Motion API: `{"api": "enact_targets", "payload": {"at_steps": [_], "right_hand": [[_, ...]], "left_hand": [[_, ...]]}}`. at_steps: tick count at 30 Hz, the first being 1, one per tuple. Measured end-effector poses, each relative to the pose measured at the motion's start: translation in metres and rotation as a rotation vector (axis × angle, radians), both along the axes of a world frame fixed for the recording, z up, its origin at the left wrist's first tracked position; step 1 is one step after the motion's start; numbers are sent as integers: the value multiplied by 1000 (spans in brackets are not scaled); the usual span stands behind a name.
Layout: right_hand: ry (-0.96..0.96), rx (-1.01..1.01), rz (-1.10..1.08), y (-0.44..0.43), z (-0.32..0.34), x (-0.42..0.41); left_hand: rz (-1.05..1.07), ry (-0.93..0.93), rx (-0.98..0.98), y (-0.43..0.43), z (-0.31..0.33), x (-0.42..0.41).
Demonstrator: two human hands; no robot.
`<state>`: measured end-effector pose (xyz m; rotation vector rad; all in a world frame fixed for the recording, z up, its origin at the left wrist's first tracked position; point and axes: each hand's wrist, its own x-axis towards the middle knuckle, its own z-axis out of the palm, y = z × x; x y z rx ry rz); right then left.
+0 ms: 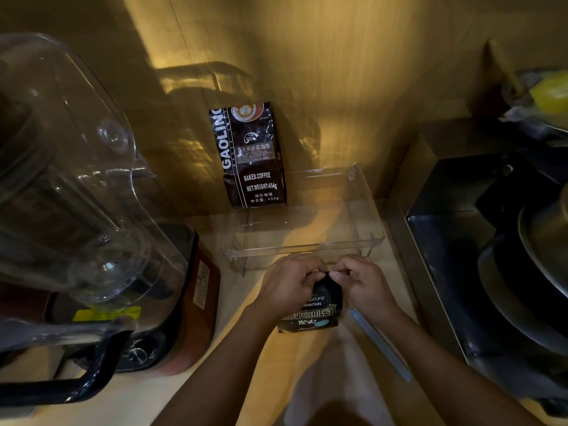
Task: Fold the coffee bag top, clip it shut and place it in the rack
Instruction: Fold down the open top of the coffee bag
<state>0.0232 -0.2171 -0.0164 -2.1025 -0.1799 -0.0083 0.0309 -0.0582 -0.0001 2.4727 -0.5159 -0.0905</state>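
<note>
A small black coffee bag (313, 305) stands upright on the wooden counter near the front. My left hand (287, 282) and my right hand (364, 281) both pinch its top edge, fingers closed on the bag, knuckles almost touching. Just behind my hands stands a clear acrylic rack (365, 238). A long pale sealing clip (379, 345) lies on the counter to the right of the bag, under my right forearm.
A second, larger black coffee bag (250, 155) leans against the back wall at the rack's left rear. A big blender with a clear cover (76, 195) fills the left side. A steel sink with pans (491, 256) lies to the right.
</note>
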Motion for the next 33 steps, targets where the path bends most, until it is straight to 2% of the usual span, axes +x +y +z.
{"api": "enact_targets", "payload": {"at_steps": [3, 8, 16, 21, 33], "right_hand": [[-9, 24, 4, -1, 2, 0], [14, 61, 20, -1, 2, 1], [-65, 6, 70, 0, 0, -1], [-82, -18, 31, 5, -4, 2], [-66, -37, 42, 3, -5, 5]], "left_hand": [[18, 40, 6, 5, 1, 1], [72, -65, 49, 4, 0, -3], [76, -69, 36, 6, 1, -3], [44, -41, 70, 9, 4, -5], [147, -154, 156, 13, 5, -10]]}}
